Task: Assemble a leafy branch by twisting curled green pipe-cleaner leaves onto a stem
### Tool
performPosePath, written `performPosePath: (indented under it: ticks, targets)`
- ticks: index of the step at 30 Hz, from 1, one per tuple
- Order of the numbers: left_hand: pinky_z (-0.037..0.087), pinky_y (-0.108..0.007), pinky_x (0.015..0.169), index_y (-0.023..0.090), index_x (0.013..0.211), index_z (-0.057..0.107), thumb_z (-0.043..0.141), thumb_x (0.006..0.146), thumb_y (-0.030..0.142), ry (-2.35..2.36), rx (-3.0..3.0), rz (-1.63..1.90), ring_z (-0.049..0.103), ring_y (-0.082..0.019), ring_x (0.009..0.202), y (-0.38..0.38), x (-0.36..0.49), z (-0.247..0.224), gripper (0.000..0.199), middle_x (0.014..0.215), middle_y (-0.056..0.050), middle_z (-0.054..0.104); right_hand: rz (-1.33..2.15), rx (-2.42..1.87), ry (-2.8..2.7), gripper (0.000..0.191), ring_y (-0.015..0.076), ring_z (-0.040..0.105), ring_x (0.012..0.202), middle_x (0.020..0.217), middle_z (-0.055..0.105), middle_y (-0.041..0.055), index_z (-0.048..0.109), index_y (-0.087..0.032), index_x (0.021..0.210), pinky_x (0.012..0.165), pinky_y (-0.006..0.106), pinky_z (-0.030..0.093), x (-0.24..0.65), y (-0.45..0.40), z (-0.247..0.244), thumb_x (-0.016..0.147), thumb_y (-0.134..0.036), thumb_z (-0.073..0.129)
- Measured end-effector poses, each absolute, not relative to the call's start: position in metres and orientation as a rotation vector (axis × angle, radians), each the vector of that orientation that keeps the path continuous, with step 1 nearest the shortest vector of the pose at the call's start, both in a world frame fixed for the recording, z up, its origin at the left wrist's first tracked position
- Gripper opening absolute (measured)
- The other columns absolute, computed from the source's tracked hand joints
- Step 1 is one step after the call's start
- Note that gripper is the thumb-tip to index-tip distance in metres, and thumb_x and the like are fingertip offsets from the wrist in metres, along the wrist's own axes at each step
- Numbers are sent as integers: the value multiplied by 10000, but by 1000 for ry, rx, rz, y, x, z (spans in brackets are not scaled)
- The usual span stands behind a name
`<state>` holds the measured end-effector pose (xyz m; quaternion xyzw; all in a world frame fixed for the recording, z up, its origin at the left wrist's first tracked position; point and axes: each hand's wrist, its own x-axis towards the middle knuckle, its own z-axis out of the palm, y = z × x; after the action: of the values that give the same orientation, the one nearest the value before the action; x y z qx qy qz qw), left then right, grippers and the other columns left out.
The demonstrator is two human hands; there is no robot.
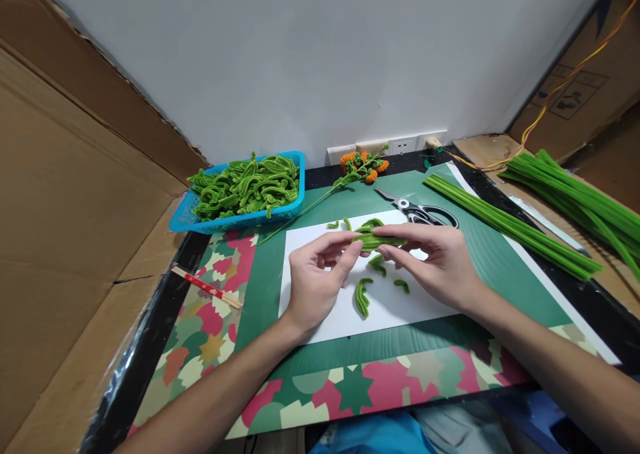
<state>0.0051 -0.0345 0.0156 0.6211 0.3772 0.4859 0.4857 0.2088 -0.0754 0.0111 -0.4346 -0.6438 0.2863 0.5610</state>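
A: How does the left hand (317,277) stand?
B: Its grip is narrow, thumb and forefinger closed on the left end of a green bundle (375,241).

A: And the right hand (437,264)?
B: The same kind of grip, thumb and fingertips pinching the bundle's right end. So both hold it, level between them, above the white paper (395,311).

A: What lies on that paper?
B: Fuzzy green curls (363,297). The longest is below the bundle, a short one to its right, and two small ones lie near the paper's far edge.

A: And around it?
B: The paper rests on a green mat (325,358) with a patterned border, spread on the black worktop (607,307). Just beyond the right hand lie the scissors (417,213), blades apart. Green stalks (510,227) slant across the mat to the right.

A: Anything farther back?
B: A blue basket (302,187), heaped with green pieces (247,187), sits at the far left. Beside it is an orange flower (356,167), its long stem reaching back over the mat. Chopsticks (206,287) in a red wrapper lie on the left border.
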Motion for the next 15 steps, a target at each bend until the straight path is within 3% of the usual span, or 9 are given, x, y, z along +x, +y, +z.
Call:
performPosePath:
  ticks: [9,15]
  targets:
    - [491,-182,385,148,957,826,844,922,304,932,1545,1181,608,-91,438,-35,4,17,161,763,-62,824,708,-1059,-1462,193,185,813,777,1080,853,57,837,-223,1153,619,278,665,207,-77,13,971,-231,775]
    - [504,-205,492,166,937,821,846,912,295,962,1719,1162,630,-100,553,-36,4,13,134,805,-38,805,715,-1095,-1350,193,176,801,722,1002,848,51,821,-221,1150,666,298,685,205,-77,10,963,-256,790]
